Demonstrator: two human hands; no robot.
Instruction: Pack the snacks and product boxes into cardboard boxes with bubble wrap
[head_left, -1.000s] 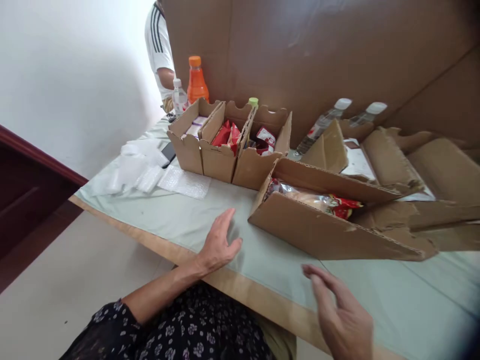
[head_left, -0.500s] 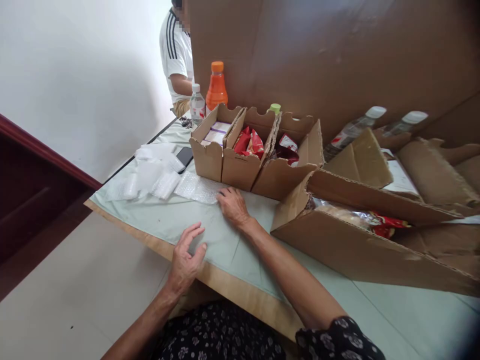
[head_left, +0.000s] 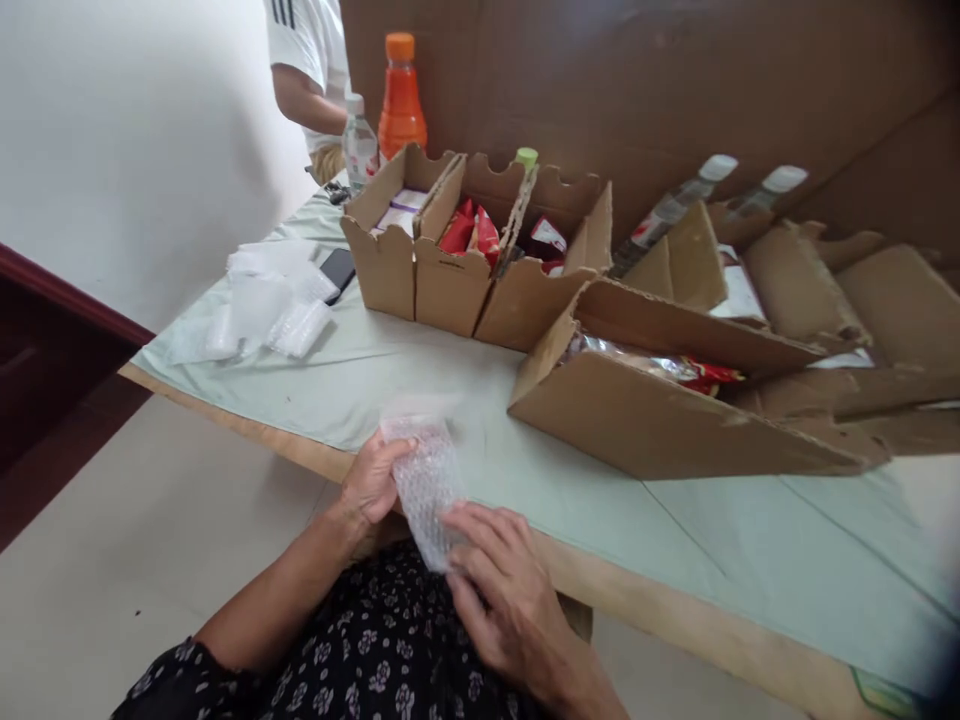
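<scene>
A clear bubble wrap bag [head_left: 429, 490] is held up in front of me at the table's front edge. My left hand [head_left: 373, 478] grips its upper left side, thumb laid across the front. At the lower right end, my right hand [head_left: 506, 590] has its fingers and thumb closed on the bag's edge. The bag's top is blurred, and whether anything is inside I cannot tell. Farther left on the table lies a loose heap of more bubble wrap bags [head_left: 274, 290], with a dark phone [head_left: 339, 268] beside it.
Cardboard bins [head_left: 384, 275] stand in a row, holding white-purple boxes and red packets. A longer carton [head_left: 675, 430] with packets lies at right. Behind are an orange bottle [head_left: 402, 105] and clear bottles [head_left: 358, 145]. A person in a white shirt [head_left: 307, 50] sits beyond.
One bubble wrap bag has come off the table towards me and is now between both hands. My left hand has closed on it; my right hand has drawn back with it.
</scene>
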